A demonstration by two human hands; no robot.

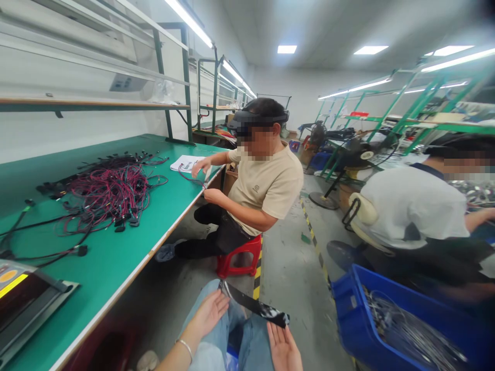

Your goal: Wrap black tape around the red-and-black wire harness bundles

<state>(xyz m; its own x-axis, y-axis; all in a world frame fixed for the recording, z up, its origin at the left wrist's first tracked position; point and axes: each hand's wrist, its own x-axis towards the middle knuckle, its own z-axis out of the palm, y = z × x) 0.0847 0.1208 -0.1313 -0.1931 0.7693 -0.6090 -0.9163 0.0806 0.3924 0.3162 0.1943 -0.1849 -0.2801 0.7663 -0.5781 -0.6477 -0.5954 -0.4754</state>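
Observation:
A glossy black strip lies slantwise across the knees of the blue jeans, below the centre of the head view. My left hand rests palm up by the strip's left end, fingers stretched out and close to it. At the strip's right end my right hand is also palm up, its fingers apart and their tips near or touching the strip's edge. Neither hand is closed round anything. A bangle circles the left wrist.
A green table at left bears tangled red and black cables and a device. A seated person handles a cable at its edge. Right are a blue crate of cables and another person.

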